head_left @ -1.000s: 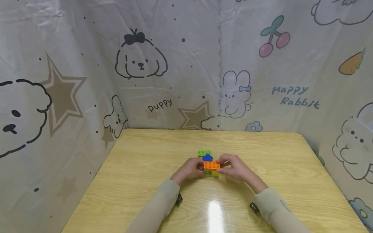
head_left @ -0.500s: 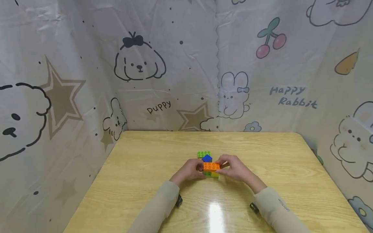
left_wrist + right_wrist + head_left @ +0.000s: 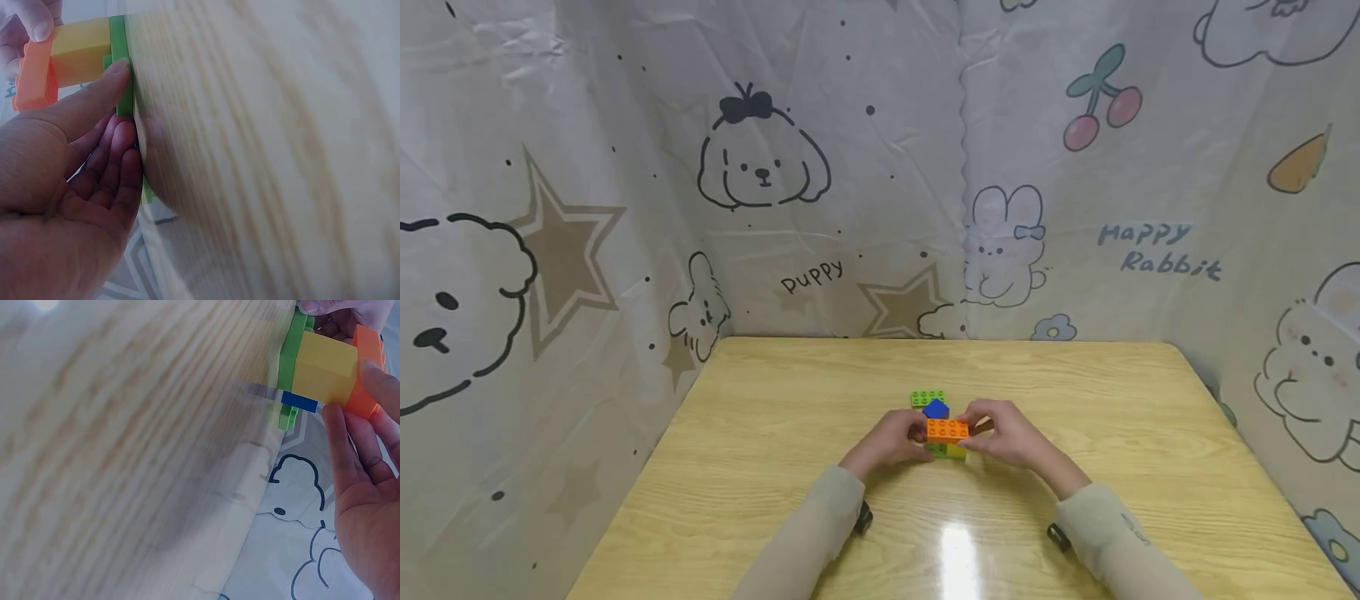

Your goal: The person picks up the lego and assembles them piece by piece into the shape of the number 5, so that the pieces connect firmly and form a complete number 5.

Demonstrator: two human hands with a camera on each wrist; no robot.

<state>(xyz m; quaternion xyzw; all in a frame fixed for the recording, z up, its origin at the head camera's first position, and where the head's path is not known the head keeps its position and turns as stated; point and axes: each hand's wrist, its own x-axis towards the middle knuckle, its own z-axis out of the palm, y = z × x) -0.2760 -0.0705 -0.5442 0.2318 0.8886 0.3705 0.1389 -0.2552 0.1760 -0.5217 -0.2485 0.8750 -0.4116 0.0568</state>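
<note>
Wood-grain table [image 3: 790, 383], we're on!
Our left hand [image 3: 891, 437] pinches the green base [image 3: 119, 39], seemingly steadying; right hand [image 3: 1009, 434] grips the orange brick [image 3: 947, 429].

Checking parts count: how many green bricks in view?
2: near green, under the yellow brick, at the left fingers; far green, by the blue brick. Others may be hidden.

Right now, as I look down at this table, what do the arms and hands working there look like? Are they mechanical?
No, they are a person's: the left hand and right hand are gloveless. Both the left sleeve and right sleeve are pale beige. Small dark lettering, unreadable here, marks the right one. A small black device shows beside each cuff.
</note>
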